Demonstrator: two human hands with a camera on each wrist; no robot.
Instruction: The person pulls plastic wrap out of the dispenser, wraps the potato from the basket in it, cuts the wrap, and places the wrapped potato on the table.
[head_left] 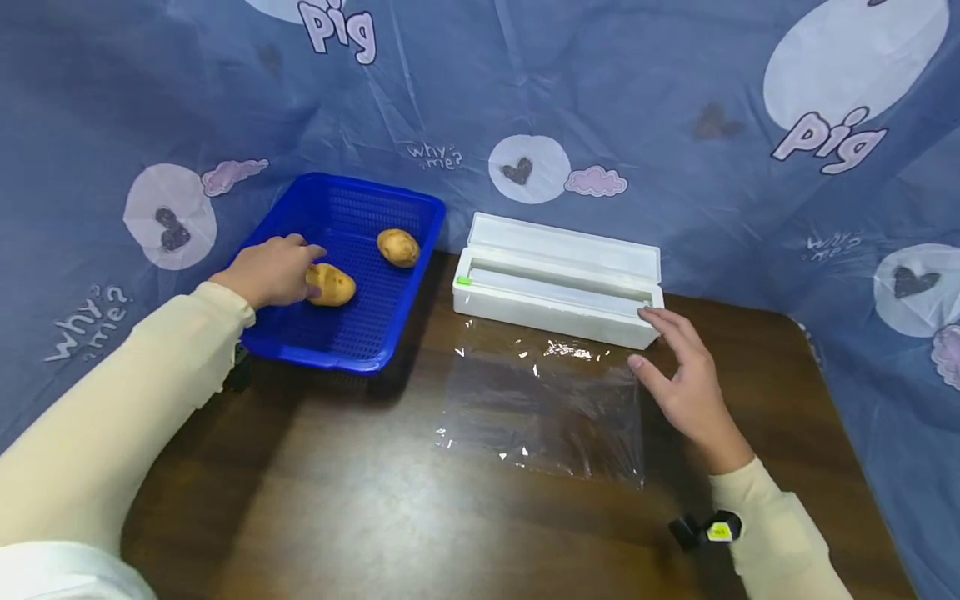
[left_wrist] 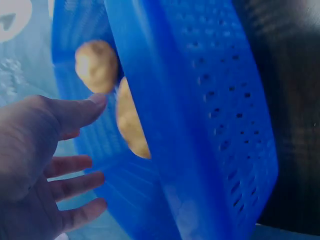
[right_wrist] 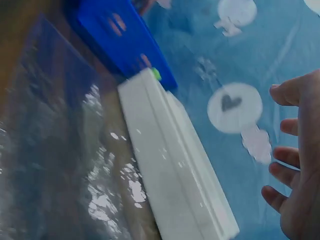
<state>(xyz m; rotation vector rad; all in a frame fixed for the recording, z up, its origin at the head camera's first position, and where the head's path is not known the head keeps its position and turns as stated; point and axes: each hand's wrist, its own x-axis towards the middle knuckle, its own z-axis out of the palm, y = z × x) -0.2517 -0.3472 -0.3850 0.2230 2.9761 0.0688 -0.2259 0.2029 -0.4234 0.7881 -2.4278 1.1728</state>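
Pick-up of the nearer potato [head_left: 335, 285] looks like the step in hand: the left hand [head_left: 273, 271], fingers parted and gripping nothing, is right at it inside the blue basket [head_left: 352, 365], though contact is hard to tell, with a second potato [head_left: 398, 248] farther back. The right hand [head_left: 686, 387], also spread and without a hold, is by the open white box [head_left: 555, 321], whose clear film [head_left: 540, 417] lies before it on the surface [head_left: 337, 500]. Next probably calls for curling the left fingers round the nearer potato and lifting.

Left hand [head_left: 273, 268] is at potato [head_left: 334, 286] in blue basket [head_left: 360, 329]; right hand [head_left: 686, 383] is by white box [head_left: 551, 315], clear film [head_left: 540, 412] on table [head_left: 322, 500].
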